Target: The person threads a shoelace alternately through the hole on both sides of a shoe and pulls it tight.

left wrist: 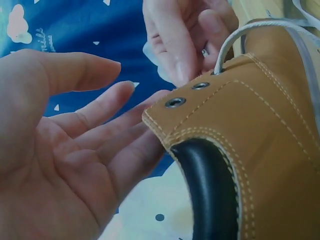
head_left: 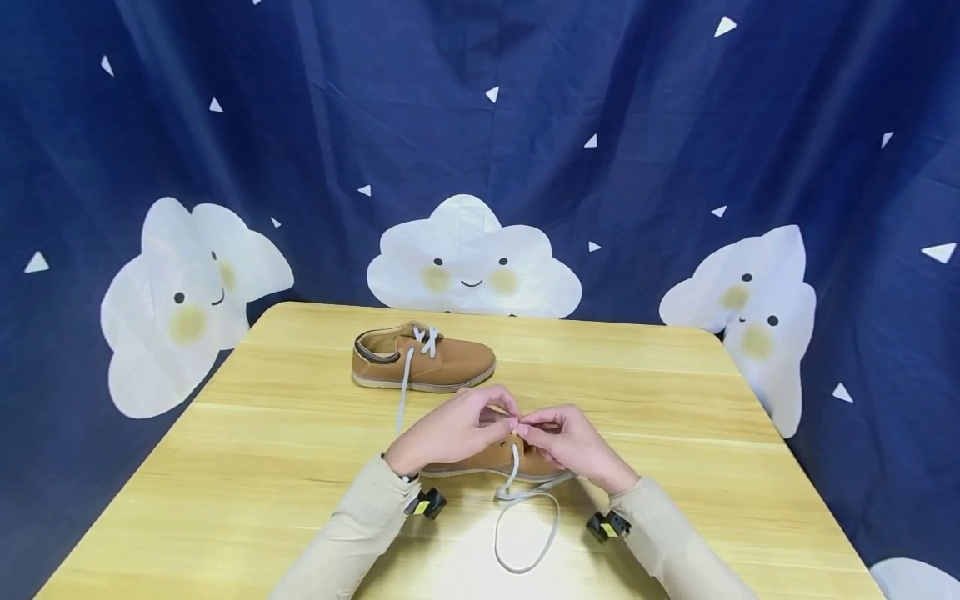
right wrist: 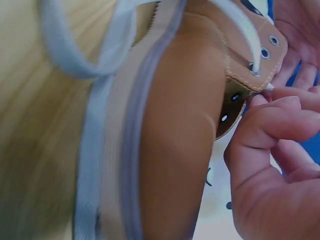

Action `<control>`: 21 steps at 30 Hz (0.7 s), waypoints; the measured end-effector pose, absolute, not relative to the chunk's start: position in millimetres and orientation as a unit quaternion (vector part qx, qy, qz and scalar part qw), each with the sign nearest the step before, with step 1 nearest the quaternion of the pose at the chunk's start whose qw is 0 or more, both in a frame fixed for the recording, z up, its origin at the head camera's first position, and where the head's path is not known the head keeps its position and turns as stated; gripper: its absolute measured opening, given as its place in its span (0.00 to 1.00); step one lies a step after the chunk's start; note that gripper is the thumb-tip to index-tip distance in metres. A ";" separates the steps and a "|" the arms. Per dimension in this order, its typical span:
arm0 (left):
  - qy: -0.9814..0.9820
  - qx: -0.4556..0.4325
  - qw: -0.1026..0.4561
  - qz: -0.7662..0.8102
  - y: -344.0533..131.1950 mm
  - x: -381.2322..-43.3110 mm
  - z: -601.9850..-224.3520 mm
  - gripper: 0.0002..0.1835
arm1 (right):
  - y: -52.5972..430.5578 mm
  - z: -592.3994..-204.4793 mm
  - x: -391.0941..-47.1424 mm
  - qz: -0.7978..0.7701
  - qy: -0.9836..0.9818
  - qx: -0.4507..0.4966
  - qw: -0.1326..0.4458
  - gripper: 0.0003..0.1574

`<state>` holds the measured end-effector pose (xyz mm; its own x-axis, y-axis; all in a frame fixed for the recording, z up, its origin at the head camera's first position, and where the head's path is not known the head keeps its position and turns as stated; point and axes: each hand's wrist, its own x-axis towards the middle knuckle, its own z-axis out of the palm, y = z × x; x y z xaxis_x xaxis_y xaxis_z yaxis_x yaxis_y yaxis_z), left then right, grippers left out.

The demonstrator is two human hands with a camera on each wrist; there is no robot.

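Observation:
A brown lace-up shoe [head_left: 480, 457] sits at mid-table, its toe to the right. Over its eyelets my left hand [head_left: 457, 427] reaches in from the left; in the left wrist view the thumb and index finger stand apart, with the other fingers behind the eyelet flap [left wrist: 200, 102]. My right hand [head_left: 573, 442] pinches at the flap's inner edge, where a white lace tip [right wrist: 270, 87] pokes out; the fingers partly hide the grip. A pale grey shoelace [head_left: 516, 458] enters one eyelet from outside, while two eyelets nearer the ankle hold no lace.
A second brown shoe [head_left: 457, 358] stands farther back, partly laced, one lace end hanging toward me. A loop of loose lace [head_left: 555, 521] lies on the wooden table [head_left: 675, 383] in front of the nearer shoe. A blue cloud-print curtain [head_left: 630, 167] hangs behind.

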<state>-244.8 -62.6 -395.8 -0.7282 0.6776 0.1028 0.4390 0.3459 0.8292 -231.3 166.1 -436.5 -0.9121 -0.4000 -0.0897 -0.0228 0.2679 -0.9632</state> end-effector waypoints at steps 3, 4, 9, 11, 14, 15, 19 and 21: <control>0.807 0.348 0.122 0.460 -62.6 -245.0 -394.7 0.09 | 165.2 -435.6 -234.7 -0.598 0.769 -0.150 0.166 0.18; 0.807 0.351 0.119 0.461 -62.9 -245.3 -394.3 0.09 | 165.0 -435.4 -235.6 -0.599 0.768 -0.153 0.166 0.18; 0.822 0.363 0.074 0.432 -66.3 -247.7 -393.0 0.13 | 163.1 -433.2 -238.4 -0.601 0.775 -0.152 0.122 0.16; 0.837 0.362 0.051 0.407 -68.2 -249.2 -393.2 0.14 | 161.9 -432.2 -239.3 -0.603 0.777 -0.149 0.097 0.15; 0.860 0.361 0.036 0.357 -69.9 -250.8 -394.8 0.14 | 160.6 -431.1 -239.9 -0.612 0.773 -0.142 0.086 0.15; 0.867 0.363 0.039 0.340 -70.0 -251.1 -395.8 0.15 | 160.4 -431.1 -239.7 -0.616 0.771 -0.135 0.088 0.15; 0.882 0.387 0.049 0.265 -68.6 -251.8 -401.5 0.20 | 161.7 -432.9 -239.4 -0.624 0.767 -0.113 0.102 0.16; 0.885 0.393 0.051 0.243 -68.1 -251.6 -403.9 0.20 | 163.1 -433.8 -240.4 -0.623 0.767 -0.110 0.107 0.17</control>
